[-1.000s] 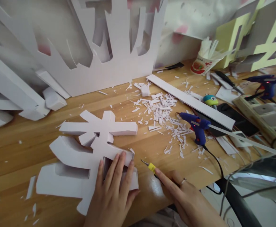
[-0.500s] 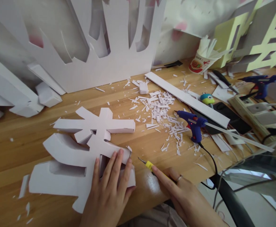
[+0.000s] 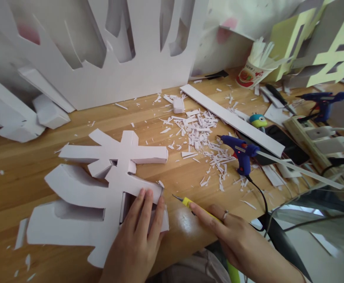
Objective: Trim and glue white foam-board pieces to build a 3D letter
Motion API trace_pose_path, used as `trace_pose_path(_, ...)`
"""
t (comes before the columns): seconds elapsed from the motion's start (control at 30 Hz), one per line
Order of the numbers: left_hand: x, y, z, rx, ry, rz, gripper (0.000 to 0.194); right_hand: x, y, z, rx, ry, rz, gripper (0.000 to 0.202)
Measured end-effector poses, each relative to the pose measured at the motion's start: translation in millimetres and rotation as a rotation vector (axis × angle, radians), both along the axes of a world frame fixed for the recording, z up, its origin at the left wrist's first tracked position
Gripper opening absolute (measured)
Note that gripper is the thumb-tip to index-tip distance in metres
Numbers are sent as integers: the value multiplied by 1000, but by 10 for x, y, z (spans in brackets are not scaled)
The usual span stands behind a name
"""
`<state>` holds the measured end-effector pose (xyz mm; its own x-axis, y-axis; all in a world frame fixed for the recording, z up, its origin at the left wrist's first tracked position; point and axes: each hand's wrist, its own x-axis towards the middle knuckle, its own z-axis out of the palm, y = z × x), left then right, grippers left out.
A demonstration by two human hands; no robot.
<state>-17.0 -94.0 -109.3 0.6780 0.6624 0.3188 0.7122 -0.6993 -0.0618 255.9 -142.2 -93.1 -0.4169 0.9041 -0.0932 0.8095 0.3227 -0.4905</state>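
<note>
We have the left grip (image 3: 138, 228) laid flat, fingers a little apart and nearly straight, pressing on the white cut-out character (image 3: 116, 184) near its right-hand strokes; not wrapped round anything. Right grip (image 3: 232, 234) is closed round a yellow knife (image 3: 186, 201), index finger stretched along the handle, blade pointing up-left. We see the blade tip just beside the end of a right-hand stroke, with a gap between; can't tell if it touches the wood.

Character lies face up on the wooden desk (image 3: 77, 135), front and left of centre for us. White scraps (image 3: 200, 131) are heaped behind and right of it, loose bits all round. Long white strip (image 3: 233, 120) runs diagonally past the heap. Blue glue gun (image 3: 239, 148) sits right of the scraps, glue stick (image 3: 301, 171) out its back. Phone (image 3: 286, 145), toy (image 3: 258, 120) and power strip (image 3: 304, 135) beyond, second glue gun (image 3: 322, 104) behind them.

At the back we've got a big white panel (image 3: 148, 78) with cut-outs standing upright, then a paper cup (image 3: 250, 74) of white sticks, then pale yellow shapes (image 3: 286, 43) at far right
</note>
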Motion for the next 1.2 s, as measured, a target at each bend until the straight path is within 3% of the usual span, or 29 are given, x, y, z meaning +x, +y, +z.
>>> trace_pose_path(0.23,-98,-5,-67,-17,56,-51,55,-4,104,115,-18,-43,38,113)
trace_pose_path(0.57,-124,-7,-67,-69,69,-108,65,-1,81,-23,-137,-39,21,109)
trace_pose_path(0.77,-105,32,-4,-60,11,-124,67,-34,104,-32,-67,-76,95,120)
trace_pose_path(1.07,-156,67,-45,-69,9,-145,72,-68,145,-105,-47,-78,95,110)
trace_pose_path(1.2,-171,73,-38,-60,20,-145,74,-92,167,-155,-65,-123,112,115)
